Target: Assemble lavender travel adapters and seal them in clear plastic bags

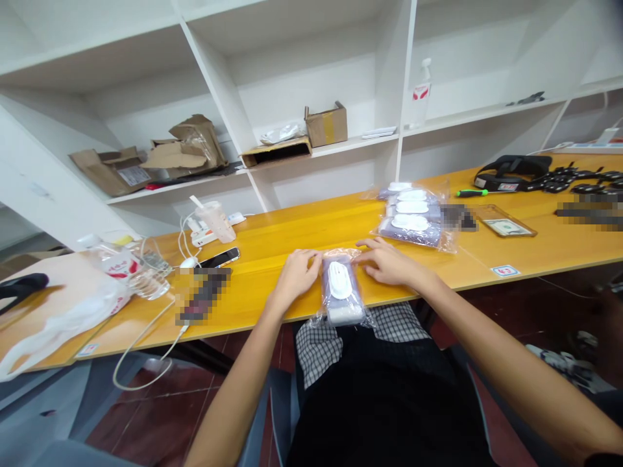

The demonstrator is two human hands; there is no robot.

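A clear plastic packet with a white oval item on a grey-purple pad lies at the front edge of the yellow table, partly hanging over it. My left hand rests on the packet's upper left corner, fingers curled and pinching the plastic. My right hand presses the packet's upper right corner, fingers bent on the wrapper. A stack of similar packets lies just beyond my right hand.
On the left are a phone, a plastic cup, a white cable, a water bottle and a white bag. Right side holds a green screwdriver, a tray and black straps. Shelves with cardboard boxes stand behind.
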